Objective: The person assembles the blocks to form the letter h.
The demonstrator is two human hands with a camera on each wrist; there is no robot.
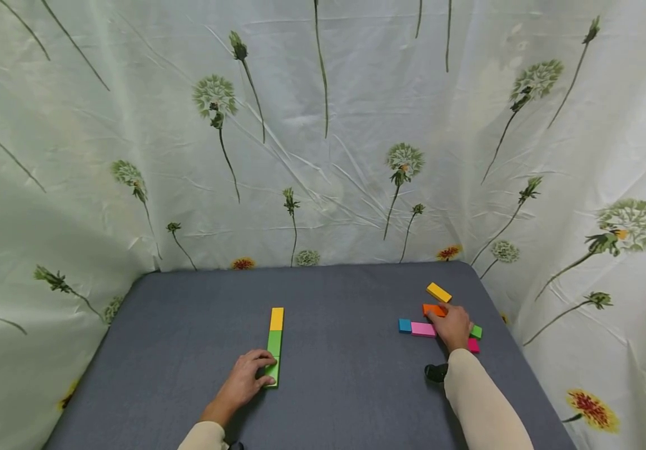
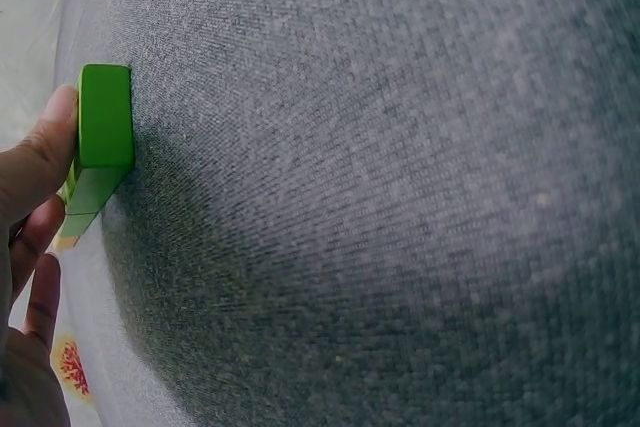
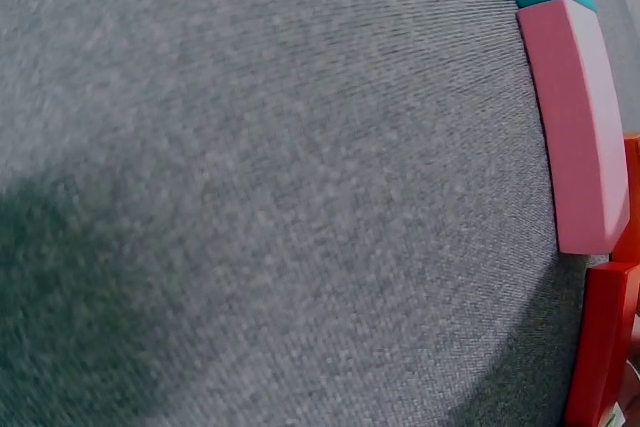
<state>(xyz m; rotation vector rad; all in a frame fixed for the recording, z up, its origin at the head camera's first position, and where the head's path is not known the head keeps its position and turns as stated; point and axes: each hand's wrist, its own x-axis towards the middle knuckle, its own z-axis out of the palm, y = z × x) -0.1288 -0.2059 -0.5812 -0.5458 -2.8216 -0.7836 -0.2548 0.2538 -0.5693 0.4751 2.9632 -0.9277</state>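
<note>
In the head view, a straight row lies left of centre: a yellow block (image 1: 277, 319) at the far end, then a green block (image 1: 274, 342) and a nearer green block (image 1: 272, 370). My left hand (image 1: 242, 379) rests its thumb and fingertips on the nearer green one, also seen end-on in the left wrist view. On the right, my right hand (image 1: 453, 326) pinches an orange block (image 1: 433, 309) between thumb and index finger. Close by lie a pink block (image 1: 423, 329) and a blue block (image 1: 404, 325), end to end. A red block (image 3: 603, 342) shows in the right wrist view.
Beyond the right hand lies a loose yellow-orange block (image 1: 438, 292). Another green block (image 1: 476, 332) and a crimson block (image 1: 473, 345) peek out to its right. A grey cloth covers the table (image 1: 345, 369); a flowered curtain (image 1: 334, 156) hangs around its back and sides.
</note>
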